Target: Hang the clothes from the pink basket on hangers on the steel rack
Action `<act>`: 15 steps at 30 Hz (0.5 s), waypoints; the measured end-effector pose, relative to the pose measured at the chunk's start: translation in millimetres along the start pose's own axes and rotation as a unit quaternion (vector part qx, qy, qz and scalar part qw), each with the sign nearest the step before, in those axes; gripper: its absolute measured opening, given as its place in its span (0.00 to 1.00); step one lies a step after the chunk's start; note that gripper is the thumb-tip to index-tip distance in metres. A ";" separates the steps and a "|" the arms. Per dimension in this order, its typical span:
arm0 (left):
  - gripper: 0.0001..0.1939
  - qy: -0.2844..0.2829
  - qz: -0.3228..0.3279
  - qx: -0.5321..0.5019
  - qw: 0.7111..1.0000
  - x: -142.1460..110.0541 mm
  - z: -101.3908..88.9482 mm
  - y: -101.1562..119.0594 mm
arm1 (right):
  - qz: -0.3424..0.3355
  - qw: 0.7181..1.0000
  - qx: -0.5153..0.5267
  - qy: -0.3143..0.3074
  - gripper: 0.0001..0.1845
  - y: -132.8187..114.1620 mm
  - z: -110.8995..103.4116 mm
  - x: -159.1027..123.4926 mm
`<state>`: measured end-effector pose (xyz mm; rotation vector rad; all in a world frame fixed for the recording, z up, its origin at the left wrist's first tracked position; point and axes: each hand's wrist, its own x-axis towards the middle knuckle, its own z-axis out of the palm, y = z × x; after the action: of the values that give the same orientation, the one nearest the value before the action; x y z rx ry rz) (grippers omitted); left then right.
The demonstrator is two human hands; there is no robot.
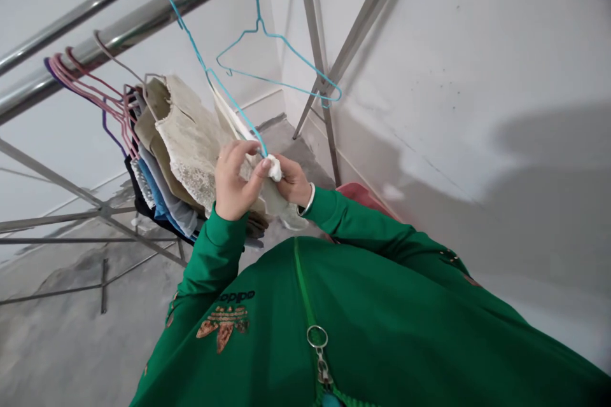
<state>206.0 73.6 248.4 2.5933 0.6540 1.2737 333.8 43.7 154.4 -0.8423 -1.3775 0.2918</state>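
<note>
Two bare hands are held close together, just apart, at the middle of the view. On the left hand (233,181), the fingers are curled and pressed against the thumb, and one blue wire (233,108) is pinched there, rising up and away with its lower end at the fingertips. On the right hand (292,181), the fingers are closed around one white cloth (274,168), which is bunched between the two hands and touched by the wire's end. Whether the left hand also touches the cloth cannot be told. One white band (307,200) is worn at the right wrist.

Both hands are held in front of a bunched row of garments, and one lace-edged beige garment (191,146) is nearest to them. The garments hang from a cluster of hangers, of which at least three are pink (90,92) and one is purple (112,133); the exact count is hidden by overlap. One blue hanger (272,81) is seen to the right of the wire, with its hook running out of view at the top. Two steel tubes (157,11) cross the upper left. One red object (363,198), too hidden to name, lies beyond the right sleeve of a green jacket (372,318).
</note>
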 end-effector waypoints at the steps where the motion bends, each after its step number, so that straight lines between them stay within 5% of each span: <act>1: 0.15 -0.015 0.016 -0.003 1.000 4.6 1.0 -0.7 | 0.000 1.000 0.000 -0.004 0.16 -3.2 -1.8 0.8; 4: 0.15 -0.035 0.055 -0.020 0.998 12.1 4.7 -5.1 | 0.018 1.000 0.005 0.005 0.12 -14.4 -15.5 9.4; 7: 0.14 -0.032 0.040 -0.095 0.994 9.0 7.2 -8.8 | 0.070 0.990 0.030 0.119 0.10 -17.8 -38.8 23.8; 10: 0.16 0.063 0.008 -0.240 0.969 4.3 5.1 -3.2 | 0.121 0.966 0.059 0.222 0.14 -3.4 -58.0 28.9; 15: 0.28 0.198 -0.047 -0.443 0.873 17.3 -36.8 13.6 | 0.301 0.931 0.088 0.187 0.16 36.9 -55.5 -10.8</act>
<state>190.5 68.3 288.1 1.5543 0.1505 1.5891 393.9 42.5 123.6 -1.0926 -0.6995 0.6794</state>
